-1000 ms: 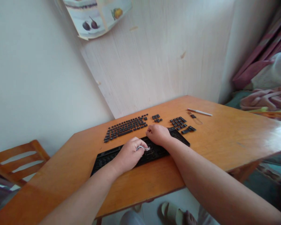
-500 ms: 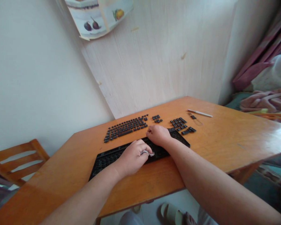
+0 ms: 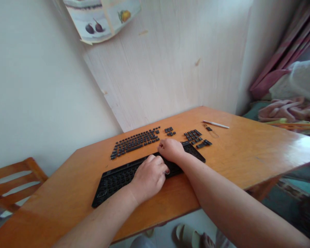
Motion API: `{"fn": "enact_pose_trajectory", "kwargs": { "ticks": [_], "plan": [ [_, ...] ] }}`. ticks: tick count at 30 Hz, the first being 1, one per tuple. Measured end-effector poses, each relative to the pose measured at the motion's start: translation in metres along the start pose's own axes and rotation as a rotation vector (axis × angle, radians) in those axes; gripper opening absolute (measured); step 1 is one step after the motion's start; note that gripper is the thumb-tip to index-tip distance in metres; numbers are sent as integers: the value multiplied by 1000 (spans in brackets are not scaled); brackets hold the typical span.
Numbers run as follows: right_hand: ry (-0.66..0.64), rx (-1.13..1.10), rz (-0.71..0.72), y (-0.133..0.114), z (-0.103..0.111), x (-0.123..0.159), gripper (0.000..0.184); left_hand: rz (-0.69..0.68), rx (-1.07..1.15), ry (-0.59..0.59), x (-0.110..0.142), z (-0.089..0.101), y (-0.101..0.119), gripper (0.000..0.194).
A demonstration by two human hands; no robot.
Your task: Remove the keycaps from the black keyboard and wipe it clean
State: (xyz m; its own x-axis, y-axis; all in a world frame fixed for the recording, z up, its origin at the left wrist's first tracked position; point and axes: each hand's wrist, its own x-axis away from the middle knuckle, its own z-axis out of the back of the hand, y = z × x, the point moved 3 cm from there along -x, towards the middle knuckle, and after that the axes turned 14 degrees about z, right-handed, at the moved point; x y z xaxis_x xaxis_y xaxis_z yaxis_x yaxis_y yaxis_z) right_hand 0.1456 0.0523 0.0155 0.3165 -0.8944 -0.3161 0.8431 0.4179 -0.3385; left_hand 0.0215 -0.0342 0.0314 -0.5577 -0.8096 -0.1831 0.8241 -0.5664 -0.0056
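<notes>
A black keyboard base (image 3: 116,181), its keycaps off, lies at a slant near the table's front edge. Over its middle is my left hand (image 3: 150,175), fingers curled round a small white wad (image 3: 167,172) that looks like tissue; most of it is hidden. My right hand (image 3: 172,150) rests on the base just to the right, closed, with its fingertips at the back edge; whatever it may grip is hidden. Behind the base, loose black keycaps (image 3: 136,142) lie in keyboard order. A separate block of number-pad keycaps (image 3: 193,135) is farther right.
On the wooden table (image 3: 237,148), a white pen (image 3: 216,124) lies at the back right beside a small black-and-wire tool (image 3: 209,128). A wooden chair (image 3: 18,182) stands at the left. A pale wall panel (image 3: 170,69) borders the table's back.
My left hand has turned and curled further over the white wad, so less of it shows. My right hand keeps its place on the base. The whole view has shifted slightly.
</notes>
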Motion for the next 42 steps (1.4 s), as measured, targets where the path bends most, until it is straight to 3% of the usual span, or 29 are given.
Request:
{"fn": "enact_pose_trajectory", "kwargs": {
  "ticks": [7, 10, 14, 18, 21, 28, 33, 36, 42],
  "plan": [
    [1, -1, -9, 1, -2, -1, 31, -258, -212, -20, 1, 8, 4, 20],
    [10, 1, -1, 0, -1, -1, 30, -274, -148, -38, 0, 7, 1, 22],
    [12, 1, 8, 0, 0, -1, 30, -81, 227, -51, -6, 5, -12, 24],
    [10, -2, 12, 0, 0, -2, 29, 220, 489, 51, -14, 6, -30, 22],
    [10, -6, 11, 0, 0, -3, 30, 301, 467, 102, -18, 6, -40, 22],
    [8, -20, 6, 1, 2, -2, 31, 274, 257, 68, -19, 0, -42, 23],
    [11, -19, 6, 1, 1, -3, 30, 264, 204, -46, -19, 15, -40, 16],
    [10, -17, 4, 2, 0, -3, 30, 333, 253, -192, -19, 24, -45, 20],
    [12, -12, 8, 2, -1, -3, 31, 471, 411, -410, -11, 19, -54, 23]
  ]
}}
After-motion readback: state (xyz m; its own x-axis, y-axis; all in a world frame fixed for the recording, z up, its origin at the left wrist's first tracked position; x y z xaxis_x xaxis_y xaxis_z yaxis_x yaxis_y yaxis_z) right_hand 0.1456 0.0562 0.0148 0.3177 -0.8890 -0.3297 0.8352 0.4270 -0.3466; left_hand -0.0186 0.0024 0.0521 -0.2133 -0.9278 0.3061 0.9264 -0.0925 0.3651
